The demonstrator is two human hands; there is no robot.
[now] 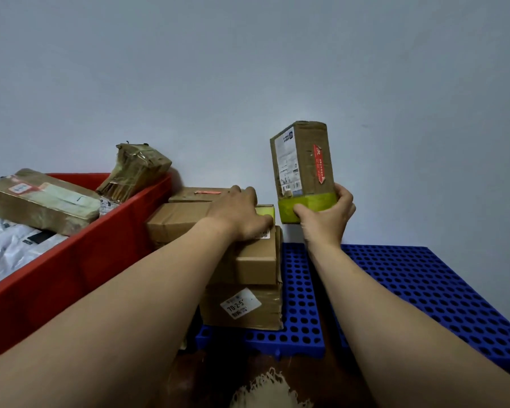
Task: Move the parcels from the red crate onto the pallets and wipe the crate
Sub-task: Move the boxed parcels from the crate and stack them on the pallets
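The red crate stands at the left and holds several parcels: a brown taped box, a crumpled brown packet leaning on the rim, and white plastic mailers. Several cardboard boxes are stacked on the left blue pallet. My left hand rests on top of that stack, fingers over a box with a green-taped end. My right hand grips the green-taped bottom of an upright cardboard parcel, held in the air above the pallet.
A second blue pallet lies at the right, bare, against the pale wall. A frayed whitish cloth lies on the dark floor at the bottom centre.
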